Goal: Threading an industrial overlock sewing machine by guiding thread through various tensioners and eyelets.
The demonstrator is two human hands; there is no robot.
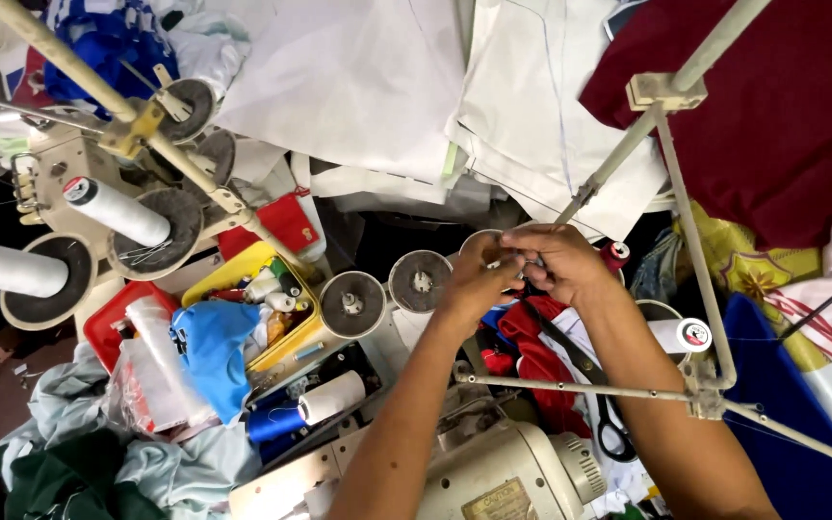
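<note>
Pinching something tiny, both hands meet above the thread stand of a sewing machine. Left hand (477, 277) has its fingers (499, 273) pressed together at the tips, right hand (559, 262) likewise, fingertips of both touching each other; what sits between them is too small to tell, likely thread. They hover right over an empty round spool plate (479, 241) and next to the lower end of a pale metal rod (628, 144) that slants up to the top right.

Two more empty spool plates (420, 281) lie just left of the hands. White thread cone (331, 396) lies on its side below them, near a blue spool (274, 423). Black scissors (612, 435) lie under the right forearm, on red cloth (532, 351). Sewing machine motor housing (507, 472), cream coloured, is at the bottom centre.

Far left: two big white cones (117, 212) on dark plates. Yellow tray (233, 270) with small spools, beside a red tray (108, 323) and a blue cloth (212, 351). White fabric (358, 77) and maroon fabric (782, 106) piled along the top.
</note>
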